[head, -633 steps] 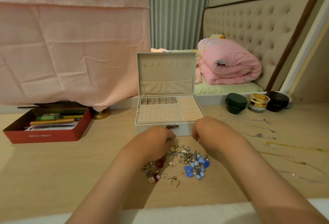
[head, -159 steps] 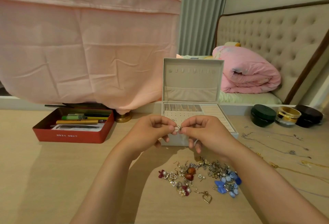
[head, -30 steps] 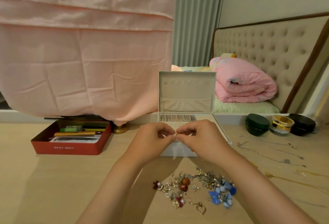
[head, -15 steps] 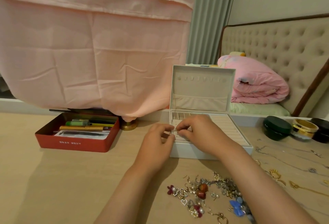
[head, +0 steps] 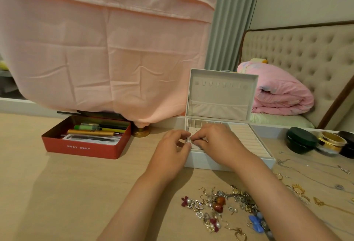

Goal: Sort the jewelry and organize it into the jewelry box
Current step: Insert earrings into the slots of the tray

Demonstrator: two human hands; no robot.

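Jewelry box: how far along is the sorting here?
Barely started. The jewelry box is open, its ring rolls and lid hooks bare. Left hand and right hand pinch together over the stud panel; any piece between them is too small to see. Remaining: the earring pile and necklaces on the table.

We record the jewelry box (head: 207, 162) open, lid (head: 220, 95) upright. Left hand (head: 170, 152) and right hand (head: 216, 141) meet, fingers curled, over its front-left corner at the perforated panel (head: 193, 130); anything pinched is too small to tell. Loose jewelry pile (head: 220, 206) lies in front of the box; red tin (head: 84, 145) to its left.
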